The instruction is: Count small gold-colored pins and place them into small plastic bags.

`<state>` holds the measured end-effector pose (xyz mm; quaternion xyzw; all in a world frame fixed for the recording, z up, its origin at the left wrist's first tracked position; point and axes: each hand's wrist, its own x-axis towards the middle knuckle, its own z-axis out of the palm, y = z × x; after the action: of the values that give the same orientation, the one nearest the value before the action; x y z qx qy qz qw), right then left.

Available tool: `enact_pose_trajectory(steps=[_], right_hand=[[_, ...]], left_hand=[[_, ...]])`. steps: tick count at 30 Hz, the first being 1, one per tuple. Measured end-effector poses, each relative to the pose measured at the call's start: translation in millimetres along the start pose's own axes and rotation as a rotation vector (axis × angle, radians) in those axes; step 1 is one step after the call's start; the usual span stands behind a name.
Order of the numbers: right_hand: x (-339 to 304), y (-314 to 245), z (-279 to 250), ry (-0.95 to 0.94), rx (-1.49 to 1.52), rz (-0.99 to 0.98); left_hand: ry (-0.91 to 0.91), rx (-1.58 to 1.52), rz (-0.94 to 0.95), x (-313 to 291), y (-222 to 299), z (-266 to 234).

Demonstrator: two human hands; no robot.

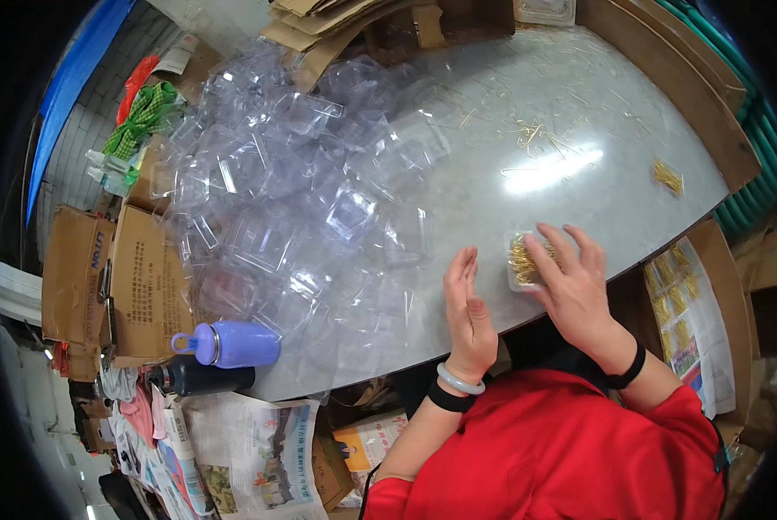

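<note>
Your right grip (573, 284) is nearer, fingers spread over the right side of the clear box (517, 285) of gold wire pieces (521, 257) on the counter (596, 224); whether it is gripping, I cannot tell. Your open left grip (470, 319) stands apart, near-left of the box.

A smooth grey table (618, 221) is bearing a broad heap of clear plastic containers (271, 178) across its left side, while loose gold-coloured wires (540, 137) are lying scattered at the far right, a small gold bundle (666, 177) is resting near the right edge, and a clear box (511, 277) of gold-coloured pieces (521, 260) is sitting by the near edge.
</note>
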<state>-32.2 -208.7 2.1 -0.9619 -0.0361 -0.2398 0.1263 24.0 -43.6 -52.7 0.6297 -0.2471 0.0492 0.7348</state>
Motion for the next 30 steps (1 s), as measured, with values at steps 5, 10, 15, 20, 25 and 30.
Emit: enact_pose_trajectory(steps=[5,10,15,20,25,30], right_hand=[[-0.9,3.8,6.5,-0.059,-0.149,0.026],[-3.0,8.5,7.6,-0.140,0.052,0.029],[-8.0,9.8,-3.5,-0.210,0.341,0.127],[-19.9,10.8,-10.1,-0.161,0.514,0.141],[14.2,25.7,14.5,0.111,0.496,0.069],[4.5,12.4,18.4,0.062,0.454,-0.023]], left_hand=[[0.015,0.405,0.045,1.0,15.3,3.2],[-0.138,0.736,0.215,-0.2,20.6,14.2],[-0.071,0.779,0.162,1.8,17.6,15.4],[-0.051,0.862,0.163,4.4,15.8,13.1],[-0.130,0.944,0.146,4.4,18.6,19.7],[-0.168,0.946,0.122,4.3,16.0,18.7]])
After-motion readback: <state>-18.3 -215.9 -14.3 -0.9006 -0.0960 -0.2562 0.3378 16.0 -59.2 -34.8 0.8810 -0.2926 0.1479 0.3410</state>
